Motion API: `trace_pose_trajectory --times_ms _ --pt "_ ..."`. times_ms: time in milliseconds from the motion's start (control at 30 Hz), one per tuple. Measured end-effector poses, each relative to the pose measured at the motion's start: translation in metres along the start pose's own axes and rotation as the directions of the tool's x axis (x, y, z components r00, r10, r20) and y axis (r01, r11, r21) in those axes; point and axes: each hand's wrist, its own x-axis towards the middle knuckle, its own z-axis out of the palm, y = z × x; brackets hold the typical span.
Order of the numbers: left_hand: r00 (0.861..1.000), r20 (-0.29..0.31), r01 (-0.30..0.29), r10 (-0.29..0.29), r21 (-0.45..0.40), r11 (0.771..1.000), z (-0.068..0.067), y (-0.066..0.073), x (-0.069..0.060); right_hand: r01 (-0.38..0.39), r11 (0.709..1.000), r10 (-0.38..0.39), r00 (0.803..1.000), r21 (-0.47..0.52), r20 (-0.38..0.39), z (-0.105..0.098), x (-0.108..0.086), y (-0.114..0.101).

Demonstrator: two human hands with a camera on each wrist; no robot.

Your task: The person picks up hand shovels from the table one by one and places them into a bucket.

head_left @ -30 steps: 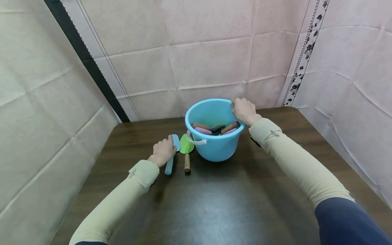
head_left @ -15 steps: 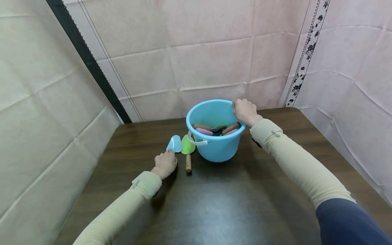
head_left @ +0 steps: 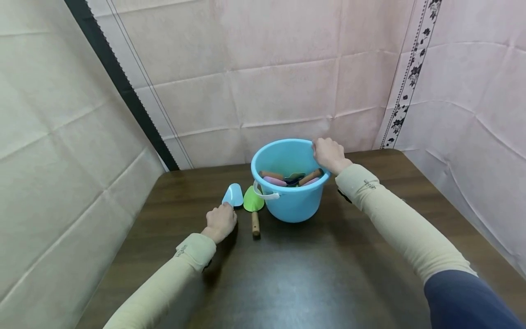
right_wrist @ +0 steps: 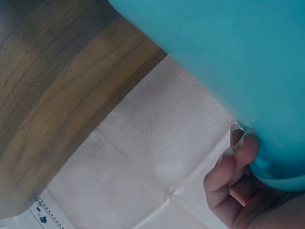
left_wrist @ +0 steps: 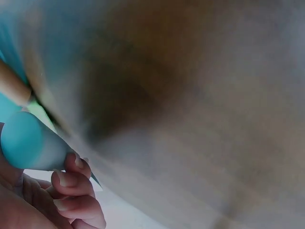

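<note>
My left hand (head_left: 221, 219) grips the handle of a small blue shovel (head_left: 233, 195). In the left wrist view the fingers curl round the thick handle (left_wrist: 28, 143), its rounded end facing the camera. The shovel's pale blue blade points away from me, just beyond the fingers. Beside it, a green trowel (head_left: 254, 199) with a wooden handle lies on the table. With my right hand (head_left: 330, 155) I hold the right rim of a light blue bucket (head_left: 293, 203). In the right wrist view, bent fingertips (right_wrist: 245, 150) press against the bucket's outer wall.
Inside the bucket lie several tools with wooden handles (head_left: 311, 177) and pink parts (head_left: 274, 181). The bucket's white handle (head_left: 267, 195) hangs at its front left. A brown wooden table (head_left: 287, 274) carries everything, with pale cloth (head_left: 279, 96) hanging behind and at both sides.
My left hand has slid from the shovel's blade towards me, down to its handle, so the blade now shows. The right hand stays on the bucket rim. The head view has tilted slightly up.
</note>
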Motion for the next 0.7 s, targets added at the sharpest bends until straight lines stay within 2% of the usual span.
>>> trace_pose_trajectory --times_ms 333,700 --pt "0.997 -0.070 -0.016 0.015 -0.017 1.000 -0.020 -0.002 0.014 0.013 1.000 -0.013 1.000 0.002 -0.018 0.002 0.001 0.001" --pt "0.996 -0.084 -0.016 0.015 -0.018 1.000 -0.052 0.004 0.023 0.009 1.000 -0.009 1.000 0.004 -0.012 0.001 0.000 0.001"
